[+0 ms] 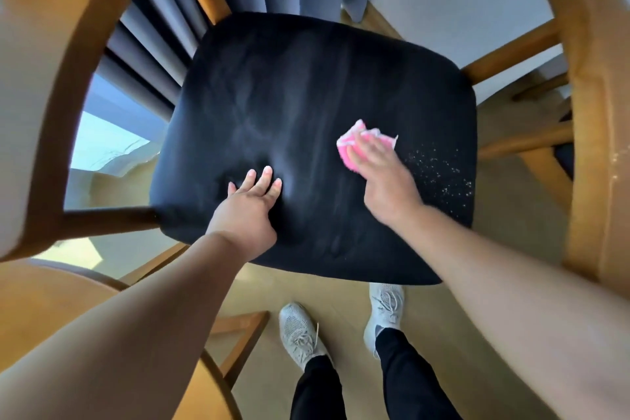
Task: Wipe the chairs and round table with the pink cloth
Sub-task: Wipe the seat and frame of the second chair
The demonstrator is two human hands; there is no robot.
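On the black chair seat (306, 95), the right hand (385, 181) presses the bunched pink cloth (348, 151) under flat fingers; the left hand (249, 211) rests spread near its front

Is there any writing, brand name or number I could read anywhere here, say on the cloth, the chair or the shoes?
No text can be read in this view.
The pink cloth under the right hand, the black seat cushion, the wooden chair frame and the grey shoes show no words, labels, logos or numbers.
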